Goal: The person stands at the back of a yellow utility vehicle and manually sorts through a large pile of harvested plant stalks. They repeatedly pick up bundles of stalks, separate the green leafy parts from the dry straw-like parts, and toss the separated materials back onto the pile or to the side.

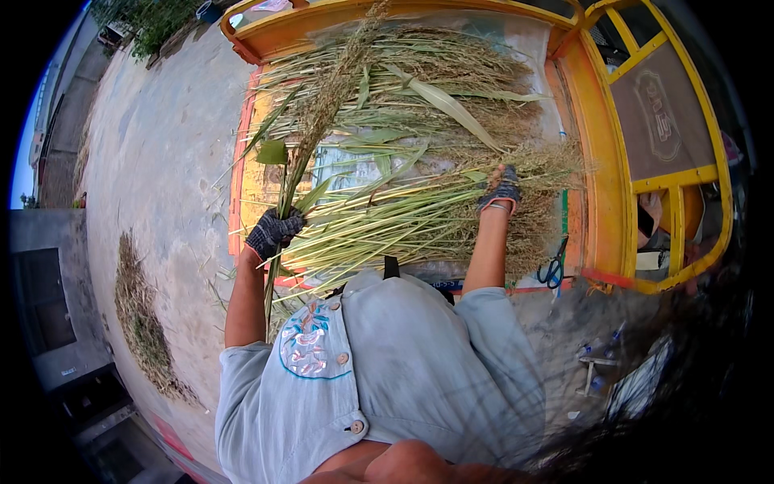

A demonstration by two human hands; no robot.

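My left hand (274, 232), in a dark knitted work glove, is closed round a bunch of broomcorn stalks (318, 121). That bunch stands nearly upright in view, its brown seed heads pointing to the far side and its stalk ends reaching down beside my forearm. To the right, my right hand (500, 189), gloved alike, closes on seed heads of the stalks lying nearest me; its fingertips are partly lost among them. The pile of broomcorn (451, 64) lies in layers, with green-yellow stalks to the left and bushy heads to the right. A long pale leaf (447, 105) rests on top.
The pile lies on the orange-yellow bed of a cart (584, 153) with a raised yellow rail frame (713, 153) at right. Scissors (553, 270) hang by the near right edge. Loose plant scraps (141, 323) lie on the concrete ground (169, 153) at left.
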